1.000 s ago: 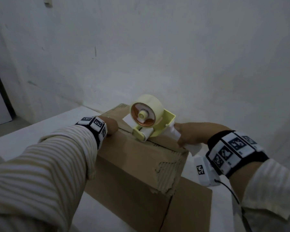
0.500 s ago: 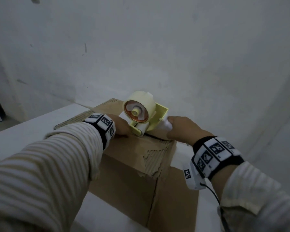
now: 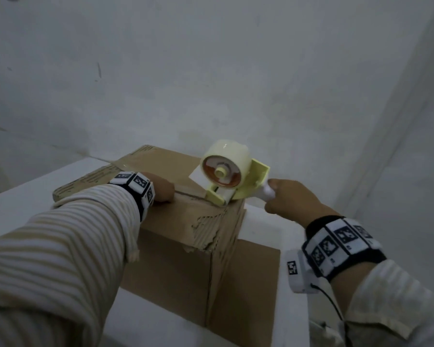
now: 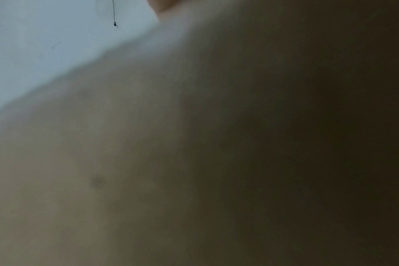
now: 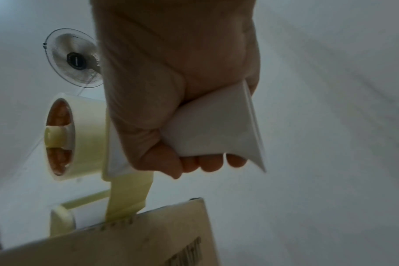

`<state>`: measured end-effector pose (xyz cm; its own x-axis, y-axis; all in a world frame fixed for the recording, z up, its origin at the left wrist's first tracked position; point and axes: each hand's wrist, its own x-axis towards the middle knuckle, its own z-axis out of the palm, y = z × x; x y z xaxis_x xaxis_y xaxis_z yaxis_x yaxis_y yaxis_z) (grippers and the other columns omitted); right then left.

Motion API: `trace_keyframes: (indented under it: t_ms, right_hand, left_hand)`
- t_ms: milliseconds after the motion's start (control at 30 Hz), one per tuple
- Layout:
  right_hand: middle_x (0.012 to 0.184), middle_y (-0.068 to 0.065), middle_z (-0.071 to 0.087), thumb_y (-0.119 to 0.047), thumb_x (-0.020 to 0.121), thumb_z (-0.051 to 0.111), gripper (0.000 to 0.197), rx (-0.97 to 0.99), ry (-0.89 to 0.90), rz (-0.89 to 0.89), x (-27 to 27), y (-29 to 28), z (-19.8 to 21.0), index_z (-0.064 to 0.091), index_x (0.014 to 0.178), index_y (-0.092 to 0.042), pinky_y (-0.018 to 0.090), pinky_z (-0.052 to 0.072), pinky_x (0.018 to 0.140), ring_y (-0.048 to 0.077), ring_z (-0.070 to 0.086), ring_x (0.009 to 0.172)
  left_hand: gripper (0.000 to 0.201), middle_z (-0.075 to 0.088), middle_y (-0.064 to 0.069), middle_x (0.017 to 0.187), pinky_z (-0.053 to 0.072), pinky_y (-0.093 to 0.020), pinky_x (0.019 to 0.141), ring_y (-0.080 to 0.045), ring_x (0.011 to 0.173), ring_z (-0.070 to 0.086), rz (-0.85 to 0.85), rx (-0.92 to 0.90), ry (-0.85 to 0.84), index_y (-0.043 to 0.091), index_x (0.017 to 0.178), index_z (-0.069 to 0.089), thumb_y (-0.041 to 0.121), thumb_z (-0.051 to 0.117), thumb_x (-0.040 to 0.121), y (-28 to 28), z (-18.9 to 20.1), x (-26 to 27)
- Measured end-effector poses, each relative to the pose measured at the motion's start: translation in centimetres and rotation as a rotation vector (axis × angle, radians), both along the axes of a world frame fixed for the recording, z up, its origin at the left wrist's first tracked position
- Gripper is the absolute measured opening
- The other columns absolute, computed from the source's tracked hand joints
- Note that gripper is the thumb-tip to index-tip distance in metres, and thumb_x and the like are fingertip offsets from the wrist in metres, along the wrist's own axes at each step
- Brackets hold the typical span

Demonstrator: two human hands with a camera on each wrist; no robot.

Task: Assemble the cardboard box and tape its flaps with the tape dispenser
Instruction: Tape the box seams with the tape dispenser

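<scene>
A brown cardboard box [image 3: 171, 261] stands on a white table [image 3: 15, 211], its top flaps folded down. A yellow tape dispenser [image 3: 226, 176] with a cream tape roll sits at the right end of the top seam, its front foot at the box edge. My right hand [image 3: 283, 199] grips its white handle [image 5: 216, 126]; the roll [image 5: 80, 136] and the box edge [image 5: 130, 241] show below that hand. My left hand [image 3: 162, 191] presses on the box top beside the seam, just left of the dispenser. The left wrist view shows only blurred cardboard [image 4: 148, 162].
A cardboard flap [image 3: 248, 284] juts out from the box's near right side over the table. The top flap's near edge has a torn patch [image 3: 208, 231]. A white wall stands close behind. A fan [image 5: 73, 57] hangs overhead.
The dispenser has been drawn along the top seam toward the box's right end. My left hand has followed it along the seam.
</scene>
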<state>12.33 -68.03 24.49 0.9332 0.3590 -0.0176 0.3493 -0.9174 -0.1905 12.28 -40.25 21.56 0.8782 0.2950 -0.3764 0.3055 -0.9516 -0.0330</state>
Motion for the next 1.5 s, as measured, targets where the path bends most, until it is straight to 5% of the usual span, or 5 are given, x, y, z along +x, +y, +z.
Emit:
trace_keyframes:
  t_ms: [100,300,433,600,1500]
  right_hand:
    - [0.091,0.005,0.056,-0.013,0.078,0.061,0.023,0.037,-0.013,-0.034,-0.3,-1.9,0.1,0.053,0.098,-0.019,0.022,0.036,0.048,0.023,0.051,0.080]
    - [0.065,-0.007,0.040,-0.012,0.080,0.056,0.015,0.015,-0.117,-0.042,-0.3,-0.7,-0.4,0.043,0.084,-0.020,0.024,0.033,0.050,0.023,0.049,0.076]
    - [0.066,-0.007,0.042,-0.010,0.081,0.052,0.012,0.055,-0.107,-0.059,-1.0,0.0,-0.8,0.047,0.087,-0.019,0.027,0.039,0.062,0.024,0.051,0.077]
    - [0.082,-0.002,0.051,-0.021,0.079,0.063,0.024,0.133,-0.074,-0.120,-1.6,-0.6,-1.5,0.059,0.103,-0.020,0.028,0.041,0.066,0.022,0.050,0.080]
    - [0.062,-0.005,0.041,-0.009,0.079,0.054,0.011,0.116,-0.038,-0.119,-2.6,-3.2,-5.7,0.046,0.080,-0.017,0.021,0.026,0.045,0.015,0.043,0.056]
  left_hand:
    - [0.024,0.048,-0.014,0.090,0.035,-0.027,0.088,-0.017,0.075,0.047,-0.009,-0.009,-0.025,0.005,0.097,0.046,0.017,0.028,0.104,-0.6,-0.1,-0.1]
    - [0.032,0.046,-0.010,0.134,0.037,-0.032,0.093,-0.023,0.113,0.047,-0.134,-0.124,-0.028,0.013,0.118,0.048,0.035,0.046,0.096,-4.3,0.8,-1.3]
    - [0.129,0.043,0.005,0.146,0.034,-0.043,0.111,-0.021,0.130,0.044,-0.217,-0.348,-0.097,0.033,0.143,0.035,0.096,0.055,0.032,-6.2,-1.4,0.4]
    - [0.088,0.032,0.000,0.153,0.025,-0.037,0.114,-0.024,0.139,0.031,-0.237,-0.346,-0.133,0.031,0.147,0.026,0.070,0.056,0.074,-8.5,0.0,-1.9]
    - [0.078,0.024,-0.014,0.153,0.034,-0.043,0.110,-0.033,0.136,0.033,-0.130,-0.112,-0.071,0.009,0.149,0.020,0.035,0.060,0.087,-8.5,0.0,-0.9]
